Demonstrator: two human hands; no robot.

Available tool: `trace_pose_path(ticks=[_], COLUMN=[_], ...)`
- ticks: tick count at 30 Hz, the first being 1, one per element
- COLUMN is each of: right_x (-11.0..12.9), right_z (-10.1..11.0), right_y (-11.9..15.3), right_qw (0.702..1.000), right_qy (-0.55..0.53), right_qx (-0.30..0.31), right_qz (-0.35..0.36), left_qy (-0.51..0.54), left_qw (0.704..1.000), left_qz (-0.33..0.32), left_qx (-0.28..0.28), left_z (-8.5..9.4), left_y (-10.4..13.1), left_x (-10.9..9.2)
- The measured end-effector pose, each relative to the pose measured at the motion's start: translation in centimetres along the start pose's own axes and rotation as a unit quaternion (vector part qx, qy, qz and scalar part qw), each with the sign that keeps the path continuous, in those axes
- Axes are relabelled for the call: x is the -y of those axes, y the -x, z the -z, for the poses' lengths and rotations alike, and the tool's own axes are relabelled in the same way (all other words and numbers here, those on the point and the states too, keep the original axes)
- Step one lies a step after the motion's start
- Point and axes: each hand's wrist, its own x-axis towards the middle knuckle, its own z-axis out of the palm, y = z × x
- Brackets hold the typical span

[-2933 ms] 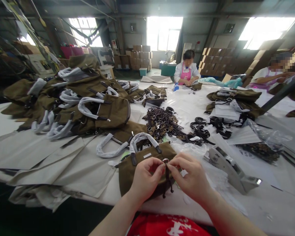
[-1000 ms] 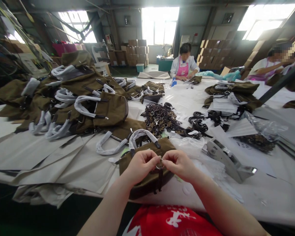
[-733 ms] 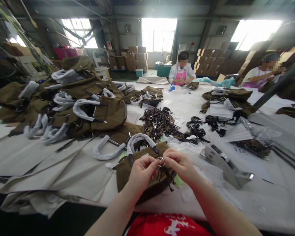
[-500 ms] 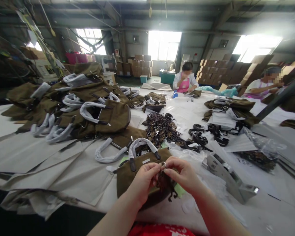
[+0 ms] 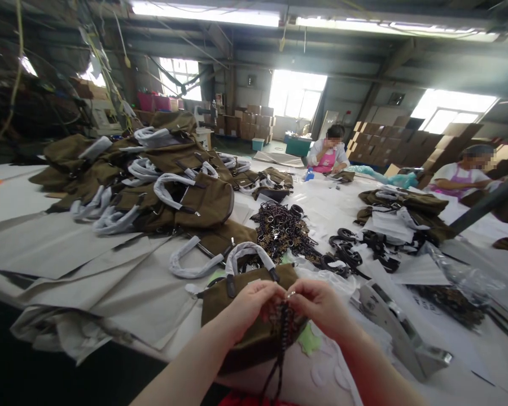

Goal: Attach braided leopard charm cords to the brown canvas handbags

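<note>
My left hand (image 5: 256, 304) and my right hand (image 5: 319, 301) meet in front of a brown handbag (image 5: 222, 316), which lies on the table with its wrapped handle (image 5: 249, 249) up. Between my pinched fingertips is a small metal ring (image 5: 290, 294). Below it hangs a dark braided cord (image 5: 284, 330), its loose ends trailing down over the bag's front. My right fingers close on the ring; the left ones pinch right beside it, at the top of the cord. Whether the ring touches the bag is hidden by my fingers.
Beyond the bag lies a heap of braided cords with rings (image 5: 281, 228). More brown bags (image 5: 207, 200) are piled left. Rolled black straps (image 5: 345, 248) and a grey metal-edged box-like object (image 5: 402, 330) sit right. Two co-workers (image 5: 328, 153) sit across the table.
The braided cord, bunched under my hands before, now hangs down lengthwise. My hands stay pinched together near the ring and have shifted slightly down. The view has tilted upward.
</note>
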Motion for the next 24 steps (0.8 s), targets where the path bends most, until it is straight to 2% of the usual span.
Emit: trace_pose_path(ticks=[1,3,5,7,9,12,14,16,18,20,24], right_x=[-0.3,-0.5,-0.4,-0.1,0.2,0.0,-0.5,-1.3,-2.0,-2.4,-2.0], right_z=[-0.1,-0.3,-0.3,-0.1,0.2,0.4,0.0,-0.8,-1.8,-2.6,-2.6], right_y=[-0.1,-0.1,-0.2,-0.2,-0.2,-0.3,-0.4,-0.5,-0.5,-0.5,-0.5], right_qw=[0.998,0.988,0.983,0.983,0.984,0.990,0.985,0.966,0.929,0.897,0.891], right_qy=[-0.026,-0.057,-0.071,-0.091,-0.110,-0.123,-0.162,-0.255,-0.363,-0.426,-0.427], right_qx=[0.000,0.018,0.033,0.037,0.045,0.054,0.048,0.044,0.057,0.079,0.109], right_qz=[-0.058,-0.141,-0.164,-0.158,-0.133,-0.033,0.020,0.010,-0.042,-0.083,-0.108], left_qy=[-0.079,-0.233,-0.337,-0.365,-0.338,-0.264,-0.226,-0.209,-0.209,-0.225,-0.286], left_qw=[0.994,0.952,0.910,0.900,0.914,0.941,0.948,0.948,0.943,0.934,0.909], left_qz=[-0.073,-0.191,-0.239,-0.237,-0.222,-0.208,-0.212,-0.222,-0.232,-0.246,-0.272], left_qx=[-0.032,-0.058,-0.038,-0.025,-0.031,-0.044,-0.066,-0.094,-0.115,-0.124,-0.134], left_z=[0.3,0.7,0.9,0.8,0.6,0.5,0.4,0.3,0.2,0.2,0.6], left_y=[0.1,0.5,0.9,1.0,0.6,-0.1,-0.3,-0.3,0.0,0.3,0.8], left_x=[-0.6,-2.0,-3.0,-3.2,-2.8,-1.8,-1.3,-0.9,-0.6,-0.5,-0.7])
